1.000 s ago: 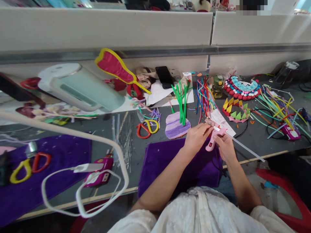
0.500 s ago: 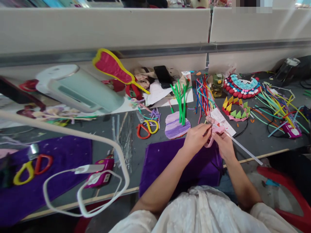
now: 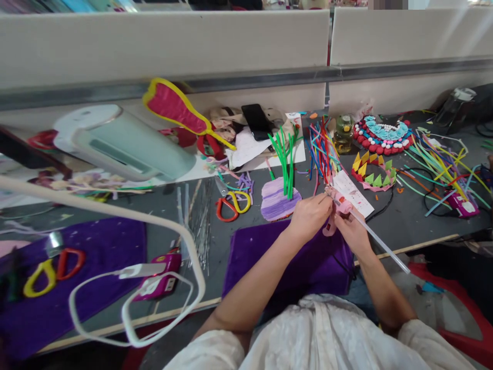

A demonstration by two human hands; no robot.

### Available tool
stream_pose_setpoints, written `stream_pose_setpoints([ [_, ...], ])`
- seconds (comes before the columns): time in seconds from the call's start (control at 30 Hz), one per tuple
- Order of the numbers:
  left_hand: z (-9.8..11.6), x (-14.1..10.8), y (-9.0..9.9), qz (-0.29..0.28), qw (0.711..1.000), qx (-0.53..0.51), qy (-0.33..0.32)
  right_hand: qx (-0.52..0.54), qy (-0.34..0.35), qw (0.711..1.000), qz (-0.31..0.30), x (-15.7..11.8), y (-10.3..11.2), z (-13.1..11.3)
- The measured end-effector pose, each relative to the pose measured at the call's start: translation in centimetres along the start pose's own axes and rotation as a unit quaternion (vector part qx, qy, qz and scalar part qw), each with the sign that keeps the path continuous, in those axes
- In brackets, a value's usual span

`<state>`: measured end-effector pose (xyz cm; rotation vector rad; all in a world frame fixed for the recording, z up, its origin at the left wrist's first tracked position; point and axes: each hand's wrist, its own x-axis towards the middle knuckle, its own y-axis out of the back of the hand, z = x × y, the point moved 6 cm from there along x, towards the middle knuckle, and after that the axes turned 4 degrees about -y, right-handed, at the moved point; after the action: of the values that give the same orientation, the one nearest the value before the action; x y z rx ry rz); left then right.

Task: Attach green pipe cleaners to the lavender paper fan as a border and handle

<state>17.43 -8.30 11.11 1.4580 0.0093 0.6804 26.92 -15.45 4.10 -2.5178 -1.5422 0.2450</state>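
A pink glue gun is between my hands, with a long translucent glue stick sticking out of its back toward the lower right. My right hand is closed around the gun's body. My left hand is pinched near the nozzle; whatever it grips is too small to name. Just left of it lies a striped lilac piece with green stems across its top. Under my forearms is a folded purple cloth.
Red-and-yellow scissors lie left of the lilac piece. Colourful pipe cleaners, a small paper crown and a beaded collar stand behind. A white cable loops at the left.
The glue gun has turned slightly, showing more of its body. My right hand has shifted a little lower on it, and my left hand has drawn slightly left.
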Motion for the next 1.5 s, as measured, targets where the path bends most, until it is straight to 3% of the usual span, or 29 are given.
stream_pose_setpoints([
  [0.1, -0.9, 0.0, 0.3, 0.026, 0.994, -0.104, 0.035, 0.027, -0.018, 0.999, 0.006, 0.1, -0.1, 0.3],
  [0.2, -1.9, -0.2, 0.4, 0.054, 0.967, -0.238, 0.07, 0.066, -0.025, 0.997, 0.008, 0.4, -0.2, 0.4],
  [0.3, -2.3, -0.5, 0.5, 0.067, 0.952, -0.286, 0.082, 0.078, -0.03, 0.996, 0.003, 0.7, -0.4, 0.4],
  [0.5, -0.9, -0.4, 1.0, 0.05, 0.99, -0.13, 0.035, 0.004, 0.012, 1.0, -0.01, 0.6, -0.2, -0.4],
  [0.67, -0.3, 0.0, 0.7, 0.018, 0.999, -0.02, 0.028, -0.05, 0.019, 0.998, -0.018, 0.2, -0.2, -0.5],
  [0.73, -0.6, 0.0, 0.7, 0.025, 0.998, -0.034, 0.039, -0.053, 0.009, 0.998, -0.013, 0.1, -0.3, -0.5],
  [0.93, -2.1, -0.2, 1.0, 0.055, 0.97, -0.223, 0.079, 0.018, 0.012, 0.999, -0.035, 0.6, -0.9, -0.9],
  [1.3, -0.7, -0.5, 1.2, 0.113, 0.987, -0.101, 0.056, -0.036, 0.012, 0.998, -0.04, 0.1, -0.9, -1.8],
  [1.5, -1.4, -0.4, 1.4, 0.107, 0.978, -0.171, 0.06, 0.015, 0.012, 0.999, -0.03, 0.6, -0.6, -1.1],
])
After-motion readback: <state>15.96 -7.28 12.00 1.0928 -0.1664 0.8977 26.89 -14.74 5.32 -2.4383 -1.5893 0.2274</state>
